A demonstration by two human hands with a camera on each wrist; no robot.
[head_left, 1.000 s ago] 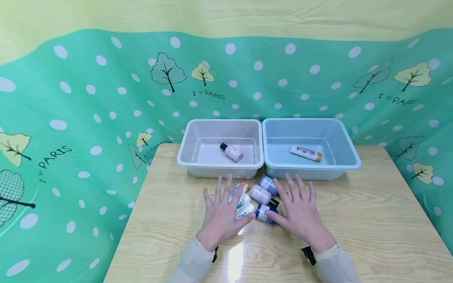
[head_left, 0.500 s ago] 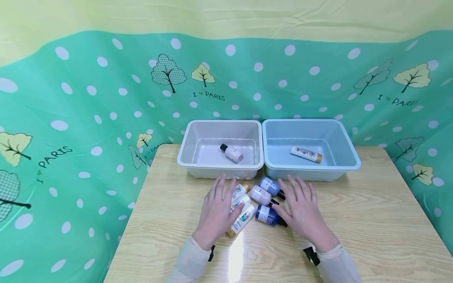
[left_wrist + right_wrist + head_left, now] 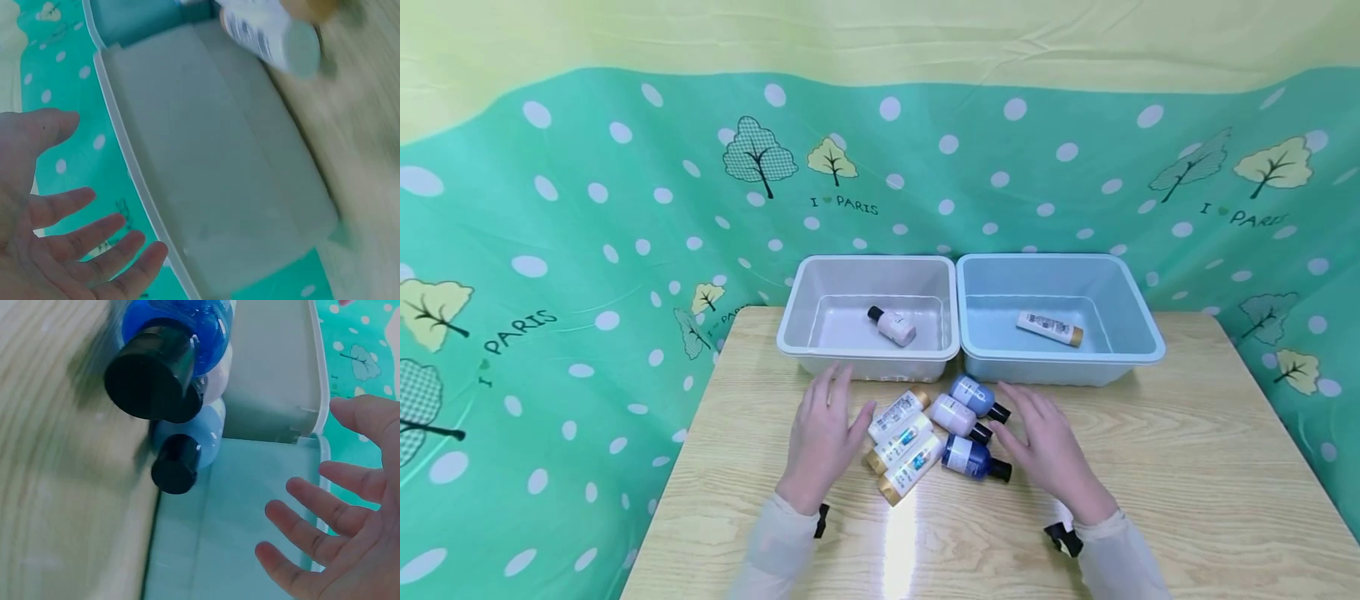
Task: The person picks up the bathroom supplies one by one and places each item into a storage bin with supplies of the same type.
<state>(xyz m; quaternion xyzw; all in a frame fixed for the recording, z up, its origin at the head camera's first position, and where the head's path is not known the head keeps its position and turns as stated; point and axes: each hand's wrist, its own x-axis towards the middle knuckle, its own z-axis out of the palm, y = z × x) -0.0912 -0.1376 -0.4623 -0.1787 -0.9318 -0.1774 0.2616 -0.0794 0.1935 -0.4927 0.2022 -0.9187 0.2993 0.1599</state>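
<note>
In the head view my left hand (image 3: pixel 820 437) is left of several white tubes with gold caps, holding nothing. The tubes are an upper tube (image 3: pixel 897 417), a middle tube (image 3: pixel 900 443) and a lower tube (image 3: pixel 913 467), lying side by side. My right hand (image 3: pixel 1051 450) hovers beside the black caps of the bottles, fingers spread and holding nothing. These are a light blue bottle (image 3: pixel 970 393), a pale lilac bottle (image 3: pixel 952 414) and a dark blue bottle (image 3: pixel 966 457). Both wrist views show loosely extended fingers apart from the tubes and bottles.
Behind the group stand a grey bin (image 3: pixel 865 353) and a light blue bin (image 3: pixel 1060 357), side by side. A pale bottle (image 3: pixel 897 328) lies in the grey one, a white tube (image 3: pixel 1045 325) in the blue one. A patterned green cloth (image 3: pixel 880 167) hangs behind the wooden table (image 3: pixel 700 517).
My left hand has moved left, uncovering the white tubes. My right hand has shifted slightly right, leaving the bottles' black caps in view. Tubes and bottles appear to lie where they were.
</note>
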